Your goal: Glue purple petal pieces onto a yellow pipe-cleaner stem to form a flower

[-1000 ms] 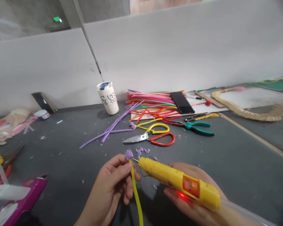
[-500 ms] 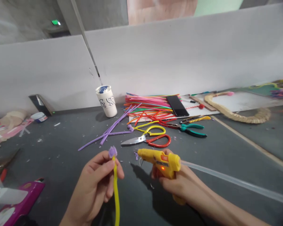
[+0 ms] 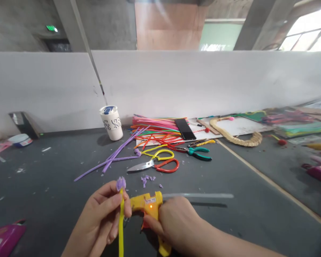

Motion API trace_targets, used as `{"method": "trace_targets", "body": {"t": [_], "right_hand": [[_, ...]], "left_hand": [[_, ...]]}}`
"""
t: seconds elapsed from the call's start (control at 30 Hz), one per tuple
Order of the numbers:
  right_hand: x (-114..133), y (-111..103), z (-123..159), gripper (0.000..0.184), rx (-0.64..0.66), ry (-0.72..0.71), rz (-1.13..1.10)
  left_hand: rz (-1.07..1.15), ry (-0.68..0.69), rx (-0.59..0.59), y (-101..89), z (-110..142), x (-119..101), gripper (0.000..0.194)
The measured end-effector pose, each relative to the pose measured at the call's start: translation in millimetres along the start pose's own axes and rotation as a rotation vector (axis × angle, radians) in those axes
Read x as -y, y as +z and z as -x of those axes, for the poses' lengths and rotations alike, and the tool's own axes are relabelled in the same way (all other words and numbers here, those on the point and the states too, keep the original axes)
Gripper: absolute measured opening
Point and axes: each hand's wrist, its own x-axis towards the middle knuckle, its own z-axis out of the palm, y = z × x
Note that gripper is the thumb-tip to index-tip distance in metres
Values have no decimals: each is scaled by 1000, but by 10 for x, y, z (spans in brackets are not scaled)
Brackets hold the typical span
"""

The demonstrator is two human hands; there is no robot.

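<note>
1. Pinching a yellow stem (image 3: 121,228) just under its purple tuft (image 3: 121,184), the left hand (image 3: 104,214) is closed with thumb and fingers on it, low in the middle of the view; the tuft points up and the stem hangs down past the bottom edge.
2. The right hand (image 3: 176,217) is wrapped around a yellow glue gun (image 3: 149,203), just beside the left hand. The gun's front end goes out of sight behind the left fingers, so whether the two touch I cannot tell. A small orange light glows on its side, and a clear glue stick (image 3: 198,195) juts from its back toward the right.
3. Beyond the hands, small purple scraps (image 3: 148,178) lie on the dark surface (image 3: 243,196), near a pair of scissors (image 3: 149,164) with one yellow and one red handle, the blades pointing left.
4. Just behind the scissors is a second piece, its purple knot (image 3: 137,152) joined to a yellow stem; purple strips (image 3: 115,159) lie crossed to its left. Teal-handled pliers (image 3: 200,150) rest to the right of the scissors.
5. Farther back, a bundle of coloured strips (image 3: 157,125) lies with a black phone (image 3: 185,129) at its right end. A white cup (image 3: 111,123) with a blue-marked lid stands upright left of the bundle, near the pale partition (image 3: 176,82).
</note>
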Motion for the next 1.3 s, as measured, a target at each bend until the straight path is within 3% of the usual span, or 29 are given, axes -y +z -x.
{"method": "trace_targets", "body": {"t": [0.1, 0.2, 0.27, 0.43, 0.57, 0.67, 0.87, 1.07, 1.17, 1.3], "right_hand": [[-104, -104, -31, 48, -60, -23, 47], [-299, -234, -180, 20, -177, -78, 47], [-402, -275, -340, 16, -219, -176, 46], [-444, -203, -687, 12, -170, -515, 59], [-435, -147, -788, 15, -145, -629, -10], [-440, -156, -802, 17, -143, -611, -146], [-363, -343, -649, 10, -184, -409, -654], [-223, -498, -424, 9, -50, -381, -1088], [-206, -500, -365, 9, 12, -356, -1195], [-228, -505, -338, 17, 108, -313, -1286]], "left_hand": [[28, 1, -25, -18, -16, 5, 23], [36, 16, -25, -2, -29, 11, 23], [28, 21, -9, 8, -42, 18, 23], [18, 23, 14, -19, -86, 39, 20], [8, 29, 18, -47, -107, 46, 18], [2, 15, 15, -49, -114, 51, 19], [-1, 30, -28, -44, -133, 61, 14], [29, 21, -80, -8, -144, 76, 14], [84, 3, -93, 49, -135, 76, 20], [84, -3, -65, 84, -112, 100, 13]]}}
